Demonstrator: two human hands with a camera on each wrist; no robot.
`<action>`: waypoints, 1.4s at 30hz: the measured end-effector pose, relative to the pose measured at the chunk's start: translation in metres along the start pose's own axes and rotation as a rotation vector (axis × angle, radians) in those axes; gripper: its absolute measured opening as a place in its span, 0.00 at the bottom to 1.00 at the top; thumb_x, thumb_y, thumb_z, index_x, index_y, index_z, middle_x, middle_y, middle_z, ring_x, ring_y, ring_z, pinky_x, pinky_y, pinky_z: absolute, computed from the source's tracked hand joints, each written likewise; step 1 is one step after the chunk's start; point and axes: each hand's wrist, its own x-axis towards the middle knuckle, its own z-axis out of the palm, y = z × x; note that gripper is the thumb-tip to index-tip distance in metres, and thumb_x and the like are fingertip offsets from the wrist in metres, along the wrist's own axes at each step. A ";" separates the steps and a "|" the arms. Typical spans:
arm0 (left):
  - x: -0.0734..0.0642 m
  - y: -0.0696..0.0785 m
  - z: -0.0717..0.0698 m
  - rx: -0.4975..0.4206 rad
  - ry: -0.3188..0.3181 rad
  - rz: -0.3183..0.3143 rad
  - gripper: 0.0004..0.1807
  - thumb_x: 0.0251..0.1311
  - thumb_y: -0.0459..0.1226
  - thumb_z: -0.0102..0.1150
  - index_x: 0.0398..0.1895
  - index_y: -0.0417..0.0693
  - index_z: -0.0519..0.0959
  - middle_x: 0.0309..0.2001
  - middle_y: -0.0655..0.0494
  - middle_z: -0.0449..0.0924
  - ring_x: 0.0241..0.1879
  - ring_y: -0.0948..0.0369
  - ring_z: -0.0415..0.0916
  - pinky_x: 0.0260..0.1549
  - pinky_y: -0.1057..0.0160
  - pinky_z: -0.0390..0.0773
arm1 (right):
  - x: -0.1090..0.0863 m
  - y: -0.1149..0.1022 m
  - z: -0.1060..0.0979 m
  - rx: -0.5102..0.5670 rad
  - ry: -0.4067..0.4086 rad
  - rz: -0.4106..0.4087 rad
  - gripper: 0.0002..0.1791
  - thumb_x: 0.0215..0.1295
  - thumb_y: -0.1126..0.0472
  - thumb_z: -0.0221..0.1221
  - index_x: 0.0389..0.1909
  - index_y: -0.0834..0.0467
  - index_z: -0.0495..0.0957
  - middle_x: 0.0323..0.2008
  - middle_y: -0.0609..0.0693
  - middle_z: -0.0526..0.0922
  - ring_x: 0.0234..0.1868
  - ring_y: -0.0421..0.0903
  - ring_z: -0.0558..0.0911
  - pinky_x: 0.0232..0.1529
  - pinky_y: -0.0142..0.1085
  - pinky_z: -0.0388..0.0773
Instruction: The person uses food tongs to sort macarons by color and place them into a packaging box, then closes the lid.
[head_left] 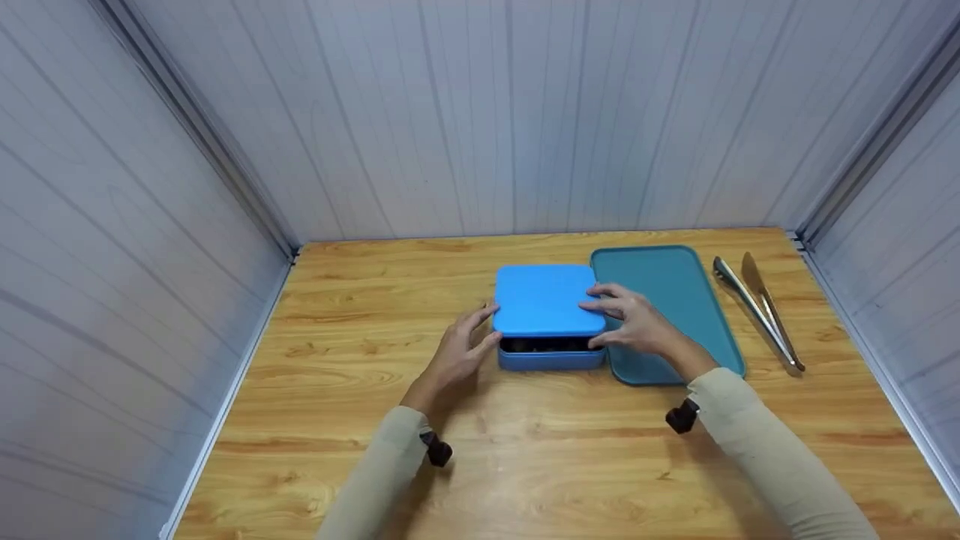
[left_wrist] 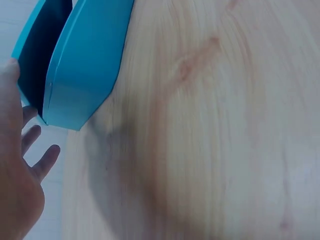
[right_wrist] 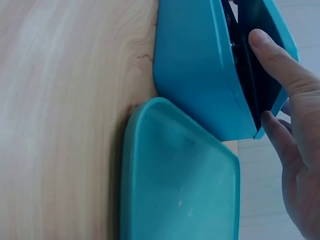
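A blue rectangular box sits on the table, its blue lid tilted up at the front, so a dark gap shows. My left hand holds the lid's left side, thumb by the front left corner. On the right side my right hand grips the lid, fingers over its edge and thumb at the front gap. The right wrist view shows that thumb inside the opening, between lid and box. What lies inside the box is too dark to make out.
A teal tray lies right beside the box, partly under my right forearm. Farther right are metal tongs and a brown-bladed spreader or knife. Pale panel walls bound the wooden table at the back and sides.
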 end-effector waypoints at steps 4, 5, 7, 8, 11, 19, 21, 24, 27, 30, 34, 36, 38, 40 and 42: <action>-0.002 -0.003 0.001 0.036 -0.016 0.005 0.30 0.84 0.44 0.63 0.83 0.47 0.74 0.85 0.35 0.69 0.87 0.35 0.63 0.83 0.28 0.65 | -0.005 0.002 0.002 -0.053 -0.025 -0.002 0.37 0.62 0.64 0.81 0.72 0.67 0.83 0.78 0.72 0.72 0.84 0.75 0.67 0.73 0.61 0.79; -0.002 -0.004 0.001 0.050 -0.017 0.009 0.30 0.83 0.44 0.65 0.83 0.47 0.75 0.85 0.34 0.69 0.87 0.35 0.63 0.83 0.28 0.66 | -0.006 0.003 0.003 -0.075 -0.028 -0.007 0.37 0.62 0.64 0.81 0.72 0.67 0.83 0.78 0.71 0.72 0.84 0.75 0.67 0.72 0.61 0.80; -0.003 -0.006 0.002 0.072 -0.010 0.020 0.30 0.81 0.44 0.67 0.81 0.46 0.77 0.84 0.32 0.70 0.86 0.33 0.64 0.81 0.26 0.67 | -0.008 0.004 0.004 -0.126 -0.035 -0.019 0.36 0.62 0.62 0.81 0.71 0.66 0.84 0.78 0.71 0.73 0.84 0.76 0.67 0.71 0.62 0.81; -0.004 -0.007 0.002 0.082 -0.005 0.019 0.30 0.80 0.44 0.69 0.80 0.46 0.78 0.83 0.32 0.70 0.86 0.33 0.64 0.81 0.26 0.67 | -0.008 0.005 0.004 -0.147 -0.039 -0.026 0.36 0.62 0.62 0.81 0.71 0.66 0.84 0.77 0.71 0.74 0.83 0.76 0.67 0.70 0.63 0.82; -0.005 -0.009 0.003 0.105 0.007 0.021 0.30 0.78 0.45 0.71 0.79 0.47 0.79 0.82 0.33 0.72 0.86 0.34 0.64 0.80 0.23 0.66 | -0.008 0.005 0.003 -0.186 -0.055 -0.047 0.35 0.63 0.60 0.81 0.70 0.66 0.85 0.77 0.72 0.74 0.82 0.77 0.69 0.69 0.63 0.83; -0.002 -0.007 -0.003 0.085 0.001 0.013 0.33 0.76 0.47 0.71 0.80 0.47 0.78 0.82 0.35 0.74 0.85 0.34 0.66 0.80 0.24 0.67 | -0.004 0.003 -0.005 -0.162 -0.013 -0.049 0.30 0.64 0.58 0.82 0.67 0.62 0.88 0.77 0.70 0.76 0.78 0.74 0.75 0.71 0.70 0.80; 0.004 -0.004 -0.005 0.056 0.008 -0.027 0.33 0.78 0.47 0.68 0.82 0.48 0.76 0.83 0.36 0.73 0.85 0.35 0.67 0.81 0.26 0.67 | -0.001 0.002 -0.007 -0.114 0.050 -0.020 0.28 0.69 0.58 0.78 0.68 0.62 0.88 0.77 0.69 0.76 0.78 0.73 0.76 0.72 0.71 0.80; 0.017 0.002 -0.005 -0.002 0.047 -0.103 0.33 0.81 0.46 0.65 0.84 0.46 0.73 0.83 0.39 0.73 0.86 0.37 0.66 0.84 0.30 0.65 | 0.009 0.000 -0.008 -0.017 0.146 0.035 0.25 0.78 0.59 0.70 0.71 0.64 0.84 0.78 0.70 0.75 0.79 0.72 0.76 0.76 0.70 0.77; 0.035 0.009 -0.001 -0.063 0.110 -0.195 0.33 0.83 0.44 0.63 0.85 0.43 0.71 0.85 0.41 0.71 0.88 0.39 0.63 0.87 0.33 0.63 | 0.020 0.000 -0.005 0.050 0.220 0.086 0.24 0.82 0.60 0.66 0.73 0.66 0.82 0.79 0.71 0.74 0.81 0.71 0.74 0.79 0.69 0.74; 0.049 0.016 0.007 -0.109 0.148 -0.293 0.34 0.84 0.45 0.61 0.86 0.43 0.69 0.86 0.41 0.68 0.90 0.41 0.60 0.89 0.36 0.60 | 0.030 0.002 0.002 0.056 0.262 0.142 0.24 0.84 0.60 0.63 0.74 0.66 0.81 0.81 0.69 0.72 0.83 0.70 0.72 0.81 0.67 0.72; 0.060 0.021 0.018 -0.123 0.124 -0.390 0.35 0.86 0.48 0.58 0.88 0.45 0.66 0.89 0.43 0.65 0.91 0.43 0.57 0.91 0.39 0.57 | 0.037 0.006 0.014 0.020 0.267 0.249 0.27 0.88 0.57 0.59 0.79 0.64 0.77 0.86 0.71 0.64 0.88 0.73 0.63 0.85 0.69 0.65; 0.062 0.022 0.023 -0.122 0.097 -0.414 0.37 0.86 0.49 0.57 0.90 0.46 0.64 0.89 0.43 0.64 0.91 0.44 0.57 0.91 0.40 0.57 | 0.039 0.007 0.021 0.006 0.244 0.311 0.29 0.89 0.55 0.56 0.83 0.62 0.73 0.89 0.72 0.57 0.90 0.74 0.57 0.87 0.71 0.59; 0.064 0.021 0.027 -0.134 0.083 -0.419 0.39 0.86 0.50 0.57 0.91 0.46 0.62 0.90 0.42 0.62 0.92 0.43 0.56 0.91 0.40 0.57 | 0.040 0.007 0.027 -0.002 0.214 0.363 0.31 0.91 0.52 0.53 0.86 0.60 0.68 0.90 0.73 0.52 0.91 0.75 0.53 0.89 0.73 0.53; 0.066 0.014 0.032 -0.130 0.078 -0.414 0.41 0.85 0.52 0.58 0.92 0.47 0.60 0.90 0.42 0.61 0.91 0.42 0.57 0.91 0.40 0.57 | 0.041 0.007 0.030 0.006 0.193 0.395 0.33 0.91 0.51 0.52 0.89 0.59 0.64 0.91 0.73 0.49 0.92 0.75 0.50 0.89 0.73 0.50; 0.068 0.000 0.040 -0.111 0.086 -0.384 0.42 0.84 0.56 0.59 0.92 0.49 0.60 0.90 0.41 0.60 0.91 0.41 0.58 0.90 0.41 0.59 | 0.042 0.007 0.033 0.006 0.186 0.412 0.34 0.92 0.50 0.50 0.90 0.59 0.61 0.91 0.74 0.49 0.92 0.75 0.50 0.90 0.72 0.49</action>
